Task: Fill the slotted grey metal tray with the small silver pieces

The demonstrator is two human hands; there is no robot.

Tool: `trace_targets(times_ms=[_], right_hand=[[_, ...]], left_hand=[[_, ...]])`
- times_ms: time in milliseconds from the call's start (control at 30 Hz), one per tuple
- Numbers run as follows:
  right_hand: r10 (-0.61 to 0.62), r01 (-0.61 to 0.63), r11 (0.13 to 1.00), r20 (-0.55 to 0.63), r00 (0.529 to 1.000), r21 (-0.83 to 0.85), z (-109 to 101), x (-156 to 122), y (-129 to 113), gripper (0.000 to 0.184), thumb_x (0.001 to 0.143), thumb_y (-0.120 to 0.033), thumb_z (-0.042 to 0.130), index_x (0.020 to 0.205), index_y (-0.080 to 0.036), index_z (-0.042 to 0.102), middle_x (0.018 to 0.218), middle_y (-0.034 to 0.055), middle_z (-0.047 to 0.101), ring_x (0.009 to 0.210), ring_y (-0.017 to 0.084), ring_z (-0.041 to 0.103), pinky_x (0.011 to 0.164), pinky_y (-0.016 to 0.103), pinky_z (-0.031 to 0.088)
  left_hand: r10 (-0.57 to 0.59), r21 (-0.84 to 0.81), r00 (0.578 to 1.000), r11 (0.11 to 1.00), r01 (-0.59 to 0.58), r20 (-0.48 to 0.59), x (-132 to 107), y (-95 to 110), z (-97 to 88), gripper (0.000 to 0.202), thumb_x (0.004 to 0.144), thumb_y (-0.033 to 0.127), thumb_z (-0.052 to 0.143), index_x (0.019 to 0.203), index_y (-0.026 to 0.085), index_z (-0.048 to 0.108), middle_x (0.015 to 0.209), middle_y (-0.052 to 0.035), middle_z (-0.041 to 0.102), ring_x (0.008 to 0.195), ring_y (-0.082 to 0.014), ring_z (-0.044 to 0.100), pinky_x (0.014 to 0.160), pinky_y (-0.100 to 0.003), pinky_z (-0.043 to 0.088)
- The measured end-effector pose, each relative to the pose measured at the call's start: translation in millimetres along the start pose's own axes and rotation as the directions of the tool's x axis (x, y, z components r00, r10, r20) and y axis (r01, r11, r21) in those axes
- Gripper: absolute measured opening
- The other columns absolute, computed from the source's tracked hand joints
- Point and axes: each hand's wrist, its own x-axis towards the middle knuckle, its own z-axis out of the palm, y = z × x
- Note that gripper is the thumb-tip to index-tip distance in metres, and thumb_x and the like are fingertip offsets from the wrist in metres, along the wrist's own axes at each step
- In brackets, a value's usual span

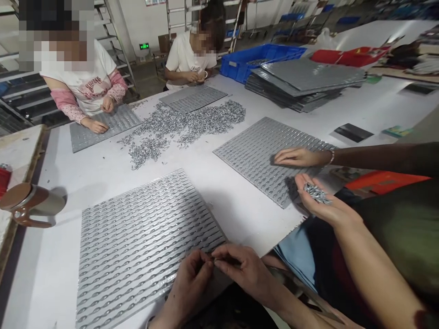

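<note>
A grey ridged tray (137, 237) filled with small metal pieces lies in front of me on the white table (240, 201). My left hand (190, 283) and my right hand (243, 269) meet at the tray's near right corner. Both are pinched together on a thin metal piece (222, 260) held between the fingertips.
A co-worker on my right rests one hand (298, 157) on a second tray (264, 155) and cups metal pieces (317, 194) in the other. A loose pile of pieces (192, 125) lies mid-table. Two more people work at trays at the far side. A brown mug (29, 203) stands at the left. Stacked trays (302, 84) and a blue bin (254, 59) are at the back.
</note>
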Motion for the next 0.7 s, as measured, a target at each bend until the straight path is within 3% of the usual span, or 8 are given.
trace_targets(times_ms=[100, 167, 300, 533, 600, 700], right_hand=[[0.11, -0.11, 0.993, 0.03, 0.994, 0.03, -6, 8, 6, 0.013, 0.092, -0.028, 0.062, 0.087, -0.02, 0.071, 0.079, -0.0001, 0.071, 0.076, 0.017, 0.066, 0.068, 0.025, 0.05], [0.063, -0.065, 0.997, -0.042, 0.997, -0.049, -10, 22, 12, 0.017, 0.093, -0.03, 0.058, 0.085, -0.02, 0.069, 0.082, 0.0014, 0.07, 0.08, 0.018, 0.065, 0.073, 0.027, 0.05], [-0.035, 0.003, 0.953, -0.099, 0.994, -0.303, -10, 51, 26, 0.018, 0.093, -0.023, 0.055, 0.079, -0.019, 0.066, 0.083, 0.0029, 0.067, 0.081, 0.018, 0.062, 0.077, 0.03, 0.046], [0.05, -0.097, 0.87, -0.109, 0.993, -0.483, 0, 71, 29, 0.014, 0.088, -0.017, 0.057, 0.075, -0.02, 0.06, 0.079, 0.0018, 0.065, 0.076, 0.017, 0.061, 0.071, 0.029, 0.044], [0.096, -0.14, 0.875, -0.118, 0.988, -0.463, -3, 72, 28, 0.003, 0.086, -0.018, 0.061, 0.083, -0.02, 0.061, 0.076, 0.0001, 0.063, 0.072, 0.017, 0.061, 0.068, 0.028, 0.045], [0.05, -0.107, 0.921, -0.16, 0.986, -0.375, -9, 64, 21, 0.017, 0.088, -0.023, 0.064, 0.104, -0.02, 0.06, 0.073, -0.0031, 0.06, 0.067, 0.016, 0.06, 0.065, 0.027, 0.047]], left_hand=[[-0.015, -0.106, 0.999, 0.994, 0.01, -0.046, 1, 0, 2.0, 0.028, 0.086, 0.045, 0.069, 0.083, 0.018, 0.061, 0.063, 0.0042, 0.052, 0.052, -0.009, 0.041, 0.049, -0.022, 0.031], [-0.04, -0.274, 0.998, 0.961, 0.023, -0.057, 0, 1, 3.9, 0.024, 0.085, 0.04, 0.069, 0.089, 0.018, 0.064, 0.066, 0.0022, 0.058, 0.055, -0.0108, 0.048, 0.052, -0.023, 0.037], [-0.086, -0.513, 0.996, 0.856, 0.062, -0.023, -4, 9, 5.3, 0.02, 0.077, 0.027, 0.075, 0.091, 0.014, 0.068, 0.098, -0.0103, 0.07, 0.082, -0.0192, 0.066, 0.067, -0.028, 0.051], [-0.101, -0.65, 0.995, 0.756, 0.076, -0.001, -9, 12, 0.6, 0.023, 0.077, 0.024, 0.081, 0.097, 0.016, 0.073, 0.103, -0.0123, 0.074, 0.092, -0.0244, 0.069, 0.077, -0.033, 0.054], [-0.095, -0.7, 0.995, 0.708, 0.091, 0.034, -7, 12, 0.3, 0.026, 0.082, 0.03, 0.079, 0.102, 0.015, 0.074, 0.107, -0.0141, 0.074, 0.099, -0.0264, 0.069, 0.083, -0.036, 0.053], [-0.097, -0.78, 0.987, 0.605, 0.16, 0.127, -3, 14, 0.7, 0.049, 0.087, 0.053, 0.07, 0.114, 0.013, 0.074, 0.117, -0.0185, 0.072, 0.111, -0.0296, 0.067, 0.092, -0.04, 0.05]])
